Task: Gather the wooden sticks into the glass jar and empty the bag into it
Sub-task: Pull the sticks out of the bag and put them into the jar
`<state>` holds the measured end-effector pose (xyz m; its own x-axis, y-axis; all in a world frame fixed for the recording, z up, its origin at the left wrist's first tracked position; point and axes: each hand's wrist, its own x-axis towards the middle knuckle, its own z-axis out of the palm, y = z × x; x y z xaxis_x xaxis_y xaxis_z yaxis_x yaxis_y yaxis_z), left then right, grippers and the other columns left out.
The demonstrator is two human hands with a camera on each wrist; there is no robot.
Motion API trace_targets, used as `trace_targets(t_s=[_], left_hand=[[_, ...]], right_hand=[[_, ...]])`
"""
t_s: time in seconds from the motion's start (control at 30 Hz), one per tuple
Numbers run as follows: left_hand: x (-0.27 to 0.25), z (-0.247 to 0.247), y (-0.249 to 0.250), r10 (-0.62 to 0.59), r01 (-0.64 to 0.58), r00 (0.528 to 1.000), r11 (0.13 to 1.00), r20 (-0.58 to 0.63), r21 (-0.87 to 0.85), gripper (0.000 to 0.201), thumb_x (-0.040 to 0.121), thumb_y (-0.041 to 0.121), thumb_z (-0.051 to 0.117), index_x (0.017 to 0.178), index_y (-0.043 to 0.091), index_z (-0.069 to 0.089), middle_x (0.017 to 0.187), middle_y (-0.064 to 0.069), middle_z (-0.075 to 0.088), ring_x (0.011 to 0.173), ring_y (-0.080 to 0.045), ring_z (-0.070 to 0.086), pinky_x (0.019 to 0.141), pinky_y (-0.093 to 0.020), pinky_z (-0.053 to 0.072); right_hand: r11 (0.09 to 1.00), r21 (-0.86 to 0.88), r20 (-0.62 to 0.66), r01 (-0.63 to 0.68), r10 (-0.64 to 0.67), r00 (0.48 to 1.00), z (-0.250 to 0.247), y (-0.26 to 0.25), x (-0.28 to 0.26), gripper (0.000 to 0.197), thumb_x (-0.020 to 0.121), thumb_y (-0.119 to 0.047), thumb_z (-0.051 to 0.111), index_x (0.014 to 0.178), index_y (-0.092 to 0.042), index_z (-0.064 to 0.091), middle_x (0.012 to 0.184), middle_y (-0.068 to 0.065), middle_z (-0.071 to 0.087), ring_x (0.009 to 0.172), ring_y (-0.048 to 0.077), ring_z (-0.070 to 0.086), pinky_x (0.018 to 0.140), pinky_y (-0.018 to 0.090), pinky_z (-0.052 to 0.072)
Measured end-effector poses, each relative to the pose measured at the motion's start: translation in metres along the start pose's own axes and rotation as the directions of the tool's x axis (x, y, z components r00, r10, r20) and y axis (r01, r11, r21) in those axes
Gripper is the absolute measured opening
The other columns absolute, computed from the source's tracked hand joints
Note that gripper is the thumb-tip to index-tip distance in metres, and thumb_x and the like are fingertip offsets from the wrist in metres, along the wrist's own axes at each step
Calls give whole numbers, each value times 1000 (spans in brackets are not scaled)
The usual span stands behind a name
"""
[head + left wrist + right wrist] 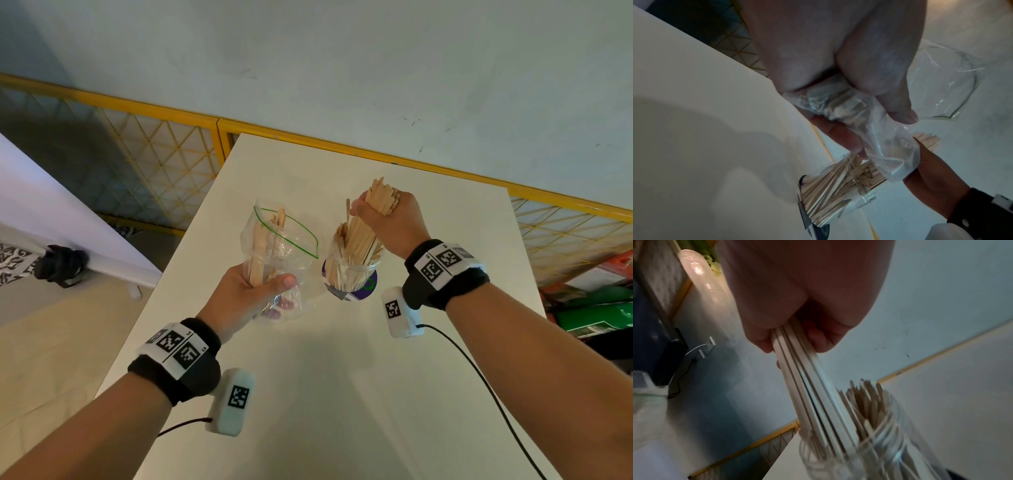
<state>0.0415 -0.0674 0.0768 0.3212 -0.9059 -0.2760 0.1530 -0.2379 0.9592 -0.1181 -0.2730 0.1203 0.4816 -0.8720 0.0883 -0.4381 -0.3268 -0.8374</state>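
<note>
Right hand (pixel 387 219) up over the glass jar (pixel 351 274), fingers clamped round a thick bundle of wooden sticks (pixel 380 198), lower ends already down inside the jar mouth, upper ends fanning out above the fist. Jar standing upright on the white table (pixel 342 377), right of centre, on a purple and green round mat (pixel 368 286), packed with more sticks leaning every way. Just left of it, left hand (pixel 246 294) gripping a clear zip bag (pixel 281 246) by its lower part, thumb pressed across the plastic, green-edged mouth gaping open on top. A few wooden sticks (pixel 263 240) upright in that bag, held off the tabletop. Yellow mesh fence (pixel 154 150) along the far edge of the table.
</note>
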Motion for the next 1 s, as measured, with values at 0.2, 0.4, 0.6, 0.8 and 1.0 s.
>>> trace_targets(t_s=[0.2, 0.4, 0.6, 0.8, 1.0], left_hand=[[0, -1, 4, 17, -17, 1000, 1000, 9, -5, 48, 63, 47, 75, 101, 18, 73, 96, -10, 77, 70, -18, 73, 57, -29, 58], [0, -3, 5, 29, -29, 1000, 1000, 8, -5, 49, 62, 47, 75, 102, 18, 72, 97, -11, 77, 71, -20, 74, 59, -30, 60], [2, -1, 5, 21, -21, 1000, 999, 8, -33, 46, 64, 47, 75, 102, 22, 73, 95, -7, 78, 70, -17, 73, 55, -27, 57], [5, 1, 3, 15, -14, 1000, 1000, 14, -23, 55, 64, 47, 75, 108, 14, 72, 95, -8, 77, 71, -18, 74, 57, -29, 57], [4, -1, 2, 17, -16, 1000, 999, 15, -31, 50, 68, 46, 75, 108, 16, 72, 95, -7, 77, 71, -18, 73, 57, -28, 56]], right_hand=[[999, 19, -2, -38, 38, 999, 15, 14, -7, 12, 81, -27, 69, 80, -15, 68, 71, -9, 66, 65, 3, 61, 61, 17, 46], [996, -83, 20, -32, 34, 999, 20, 21, -9, 13, 82, -29, 67, 81, -16, 68, 74, -6, 67, 69, 9, 62, 63, 22, 48], [992, 6, 23, -125, 124, 992, 21, 26, -7, 11, 81, -29, 69, 73, -22, 67, 70, -8, 66, 68, 9, 62, 65, 25, 48], [971, -195, 50, -136, 148, 988, 32, 34, -24, 16, 80, -40, 69, 83, -25, 66, 73, -10, 64, 71, 13, 62, 66, 28, 48], [947, -293, 89, -134, 167, 982, 34, 29, -26, 22, 80, -45, 67, 77, -25, 59, 69, -12, 56, 70, 14, 56, 60, 27, 42]])
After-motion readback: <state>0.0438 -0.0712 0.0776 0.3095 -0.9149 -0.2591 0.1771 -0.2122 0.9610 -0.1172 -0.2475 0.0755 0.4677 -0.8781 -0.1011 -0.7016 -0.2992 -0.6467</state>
